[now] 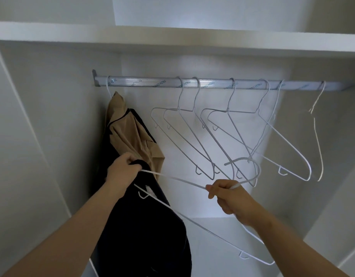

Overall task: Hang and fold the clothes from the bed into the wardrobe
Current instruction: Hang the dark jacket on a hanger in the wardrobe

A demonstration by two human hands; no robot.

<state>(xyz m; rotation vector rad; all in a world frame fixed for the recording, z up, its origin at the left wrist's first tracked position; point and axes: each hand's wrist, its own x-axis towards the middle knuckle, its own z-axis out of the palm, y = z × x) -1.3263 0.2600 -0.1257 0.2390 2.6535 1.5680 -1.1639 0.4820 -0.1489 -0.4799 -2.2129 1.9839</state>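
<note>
Below the wardrobe rail [152, 81], left hand [123, 169] grips dark garment [144, 236] and white hanger [173, 178]; right hand [226, 198] pinches hanger's neck.

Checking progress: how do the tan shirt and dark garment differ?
The tan shirt hangs from the rail; the dark garment is off it, gripped by the left hand while the right hand holds a hanger. The tan shirt is beige, the dark garment near black. Both are at the left.

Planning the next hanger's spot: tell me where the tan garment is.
Head view, left side: the tan cloth garment hangs at the silver metal rail's far left end, left of the empty white wire hangers, just above the left hand.
</note>
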